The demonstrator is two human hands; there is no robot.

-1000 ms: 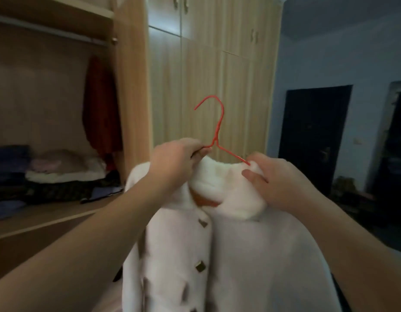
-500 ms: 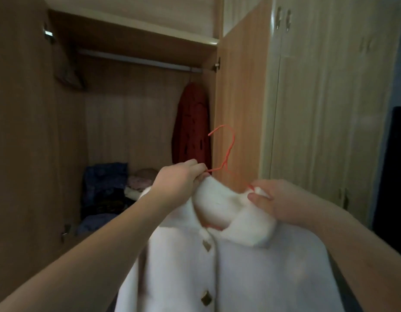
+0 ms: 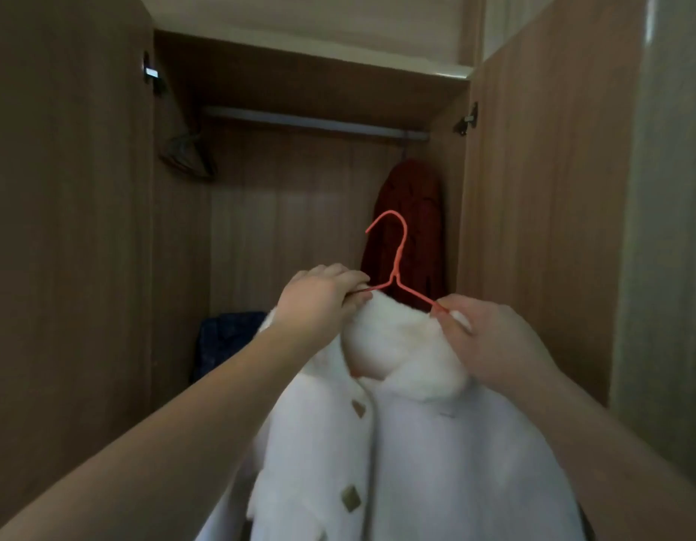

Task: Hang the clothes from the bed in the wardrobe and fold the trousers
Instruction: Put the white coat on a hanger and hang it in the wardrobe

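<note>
A white fluffy coat [image 3: 416, 443] with square buttons hangs on a red wire hanger [image 3: 397, 267], held up in front of the open wardrobe. My left hand [image 3: 319, 302] grips the hanger's left shoulder together with the collar. My right hand [image 3: 490, 337] pinches the hanger's right shoulder at the collar's other side. The hook points up, well below the metal rail [image 3: 311, 121] that runs across the top of the wardrobe.
A dark red garment [image 3: 412, 228] hangs at the rail's right end. Several empty dark hangers [image 3: 186, 154] hang at its left end. Dark blue folded clothes [image 3: 225, 341] lie low inside. Open wardrobe doors [image 3: 65, 228] flank both sides.
The view has swung left and nearer, so the wardrobe opening is now straight ahead. Both hands keep their hold on the hanger and coat, now raised in front of the red garment.
</note>
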